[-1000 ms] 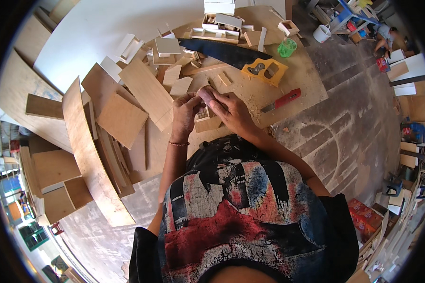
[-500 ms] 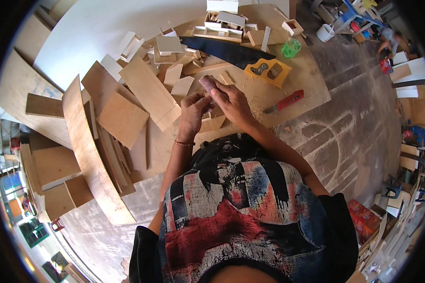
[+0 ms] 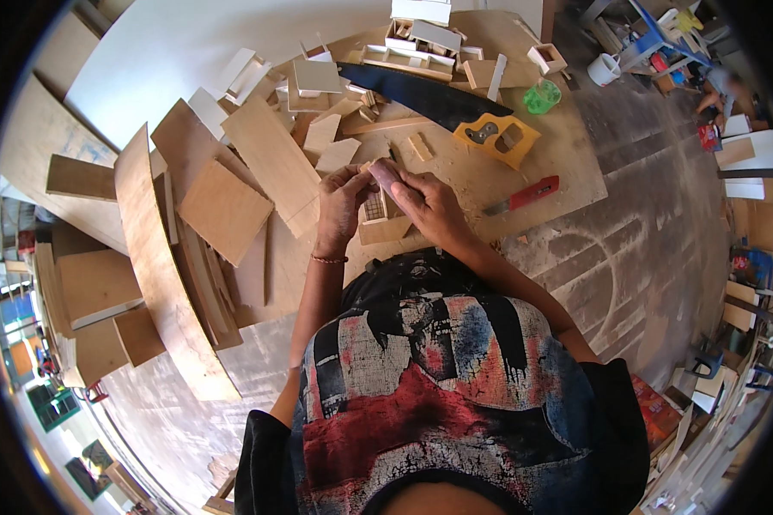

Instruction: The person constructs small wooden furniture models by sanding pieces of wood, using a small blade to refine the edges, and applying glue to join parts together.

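Scuffed grey floor (image 3: 567, 266) runs past the right edge of a brown wooden bench (image 3: 575, 163) strewn with shavings; near its front edge, two bare hands meet above a pale wooden piece with a gridded face (image 3: 374, 209); the right hand (image 3: 438, 206) grasps a purplish-brown, flat oblong pad (image 3: 385, 174), thumb laid along its upper face; the left hand (image 3: 342, 202), fingers bent inward, pinches what looks like a small pale sliver of wood (image 3: 367, 166), mostly hidden by the fingertips; the pad lies between the hands, its long axis slanting from far left back toward the right palm, so its far end sits just beside the left fingertips; whether pad and sliver touch, I cannot tell; beyond, a black-bladed handsaw with a yellow handle (image 3: 442, 101) slants toward the right edge; a red-handled knife (image 3: 528, 195) lies near the front right corner, nearer the right hand.
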Available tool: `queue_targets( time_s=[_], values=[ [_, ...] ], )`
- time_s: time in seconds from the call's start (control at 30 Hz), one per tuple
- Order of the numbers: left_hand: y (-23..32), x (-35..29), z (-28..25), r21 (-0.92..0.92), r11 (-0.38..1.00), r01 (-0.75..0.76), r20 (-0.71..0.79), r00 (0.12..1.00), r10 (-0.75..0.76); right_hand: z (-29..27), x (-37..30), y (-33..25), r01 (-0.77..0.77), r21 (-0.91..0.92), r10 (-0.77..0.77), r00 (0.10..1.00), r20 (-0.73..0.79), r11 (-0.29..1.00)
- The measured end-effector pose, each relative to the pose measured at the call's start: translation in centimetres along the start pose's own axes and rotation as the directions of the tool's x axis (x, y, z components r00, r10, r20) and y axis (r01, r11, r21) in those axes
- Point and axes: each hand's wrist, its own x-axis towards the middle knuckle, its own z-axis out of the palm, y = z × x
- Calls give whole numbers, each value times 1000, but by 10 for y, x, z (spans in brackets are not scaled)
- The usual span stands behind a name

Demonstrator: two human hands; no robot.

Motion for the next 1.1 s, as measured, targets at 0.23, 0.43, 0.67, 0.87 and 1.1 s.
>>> queue_targets(
  time_s=[0.23, 0.43, 0.67, 0.87, 1.1],
  values=[
    [-2, 2, -4, -5, 1000, -28, -9, 1000, 28, -1, 8, -6, 37, 22, -38, 999, 28, 999],
    [0, -5, 4, 41, 999, 27, 49, 998, -29, -1, 17, -3, -76, 63, 74, 997, 37, 995],
    [3, -2, 1, 35, 999, 19, 19, 1000, -20, 7, 8, 8, -14, -7, 14, 1000, -2, 1000],
    [0, 0, -6, -44, 999, -19, 17, 1000, 19, 4, 11, -11, 6, 33, -6, 1000, 13, 999],
    [-1, -2, 8, -25, 1000, 8, 18, 1000, -7, 2, 21, -10, -54, 91, 54, 999, 3, 994]
  ],
)
